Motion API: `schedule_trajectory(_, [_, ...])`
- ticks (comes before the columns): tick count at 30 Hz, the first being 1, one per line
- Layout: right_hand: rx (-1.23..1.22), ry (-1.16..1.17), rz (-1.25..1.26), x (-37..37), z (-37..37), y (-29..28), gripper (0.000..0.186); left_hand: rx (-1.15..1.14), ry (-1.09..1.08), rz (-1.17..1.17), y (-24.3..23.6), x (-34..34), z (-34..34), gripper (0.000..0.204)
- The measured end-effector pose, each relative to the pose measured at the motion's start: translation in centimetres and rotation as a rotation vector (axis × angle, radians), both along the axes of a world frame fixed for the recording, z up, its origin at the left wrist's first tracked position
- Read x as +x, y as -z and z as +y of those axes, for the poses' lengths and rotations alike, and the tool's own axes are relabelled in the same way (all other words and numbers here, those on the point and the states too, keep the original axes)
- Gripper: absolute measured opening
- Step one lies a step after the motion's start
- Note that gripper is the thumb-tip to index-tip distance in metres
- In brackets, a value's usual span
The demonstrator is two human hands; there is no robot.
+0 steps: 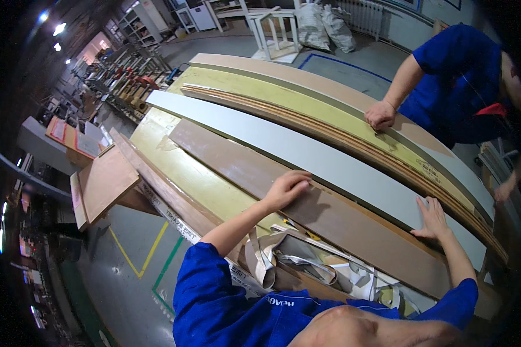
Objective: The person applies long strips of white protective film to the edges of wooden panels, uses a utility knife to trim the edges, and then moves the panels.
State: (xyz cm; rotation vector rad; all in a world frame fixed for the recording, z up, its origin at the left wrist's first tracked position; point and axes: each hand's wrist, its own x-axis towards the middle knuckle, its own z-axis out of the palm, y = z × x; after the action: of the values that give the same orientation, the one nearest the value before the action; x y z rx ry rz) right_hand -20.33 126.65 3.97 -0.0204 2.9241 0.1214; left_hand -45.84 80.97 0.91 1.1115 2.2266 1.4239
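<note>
A long brown board (237, 165) lies lengthwise before me, beside a long white board (283, 141) on its far side. Over the brown board's far edge curl the fingers of my left hand (288, 189), held close together. Farther right, my right hand (430, 218) rests on the white board near its close edge, its fingers stretched and the thumb apart. Beyond the white board is a stack of narrow strips with brown, layered edges (307, 126). A co-worker's closed hand (381, 115) touches the greenish surface past that stack; what it holds is too small to tell.
Crumpled whitish strips and scraps (324, 266) lie between me and the brown board. A co-worker in blue (457, 75) stands across the table. Left of the table is a wooden box-like piece (107, 179); clamps (136, 87) and a white frame (275, 32) stand farther back.
</note>
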Motion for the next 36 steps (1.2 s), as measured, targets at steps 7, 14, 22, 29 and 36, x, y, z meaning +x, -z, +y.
schedule_trajectory(7, [0.001,-0.055,0.045,1.0,-2.0,-7.5,0.11,0.61,-0.189,-1.55,-0.1,1.1,1.7,0.072])
schedule_trajectory(14, [0.029,-0.051,0.03,3.5,-5.2,-15.1,0.102,1.025,-0.304,-1.304,-0.5,-1.6,3.0,0.044])
schedule_trajectory(22, [0.031,0.001,0.111,5.1,-8.5,-18.1,0.106,1.128,-0.476,-1.301,-1.1,-1.5,1.9,0.028])
schedule_trajectory(29, [0.021,0.107,0.13,9.1,-8.1,-19.0,0.107,1.133,-0.245,-1.445,-2.8,0.8,2.5,0.025])
schedule_trajectory(36, [-0.062,0.109,0.053,14.5,-8.2,-19.6,0.111,1.039,-0.438,-1.434,-4.1,5.4,1.8,0.031])
